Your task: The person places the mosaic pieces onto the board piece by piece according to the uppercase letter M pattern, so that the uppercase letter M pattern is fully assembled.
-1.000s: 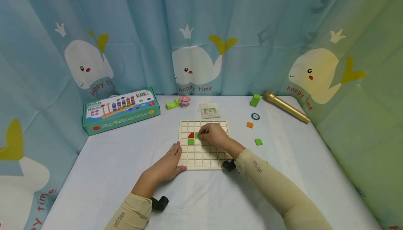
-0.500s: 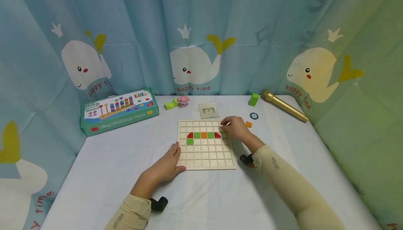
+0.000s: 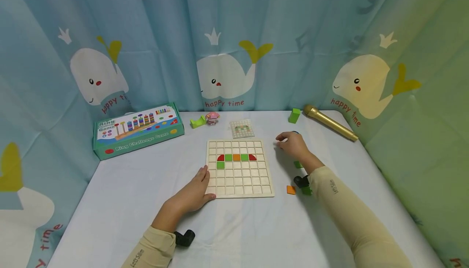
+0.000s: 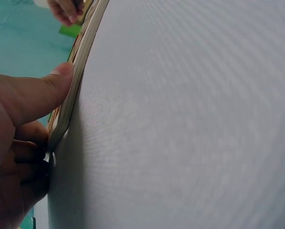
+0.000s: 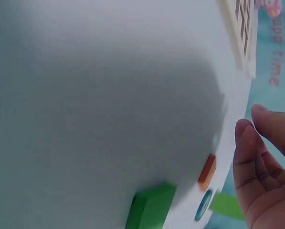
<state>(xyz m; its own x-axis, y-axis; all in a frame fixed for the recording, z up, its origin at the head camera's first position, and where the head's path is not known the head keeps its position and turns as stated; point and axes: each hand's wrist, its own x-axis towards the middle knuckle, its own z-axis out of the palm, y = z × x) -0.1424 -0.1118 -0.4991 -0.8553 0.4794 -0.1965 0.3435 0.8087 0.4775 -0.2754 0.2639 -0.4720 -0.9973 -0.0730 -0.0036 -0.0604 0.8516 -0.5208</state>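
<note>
My left hand (image 3: 193, 192) lies flat, thumb pressing the pale wooden grid board (image 3: 239, 180) at its 7 o'clock corner. My right hand (image 3: 293, 145), fingers loosely apart and holding nothing, hovers over the white-clothed bench (image 3: 121, 194) at the board's 2 o'clock, above a small flat orange square tile (image 5: 207, 172).

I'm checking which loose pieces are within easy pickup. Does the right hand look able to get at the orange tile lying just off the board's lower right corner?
Probably yes. The right hand is empty above bare table, and the orange tile lies uncovered beside the grid board, near that forearm; only drawing the hand back seems needed.
</note>
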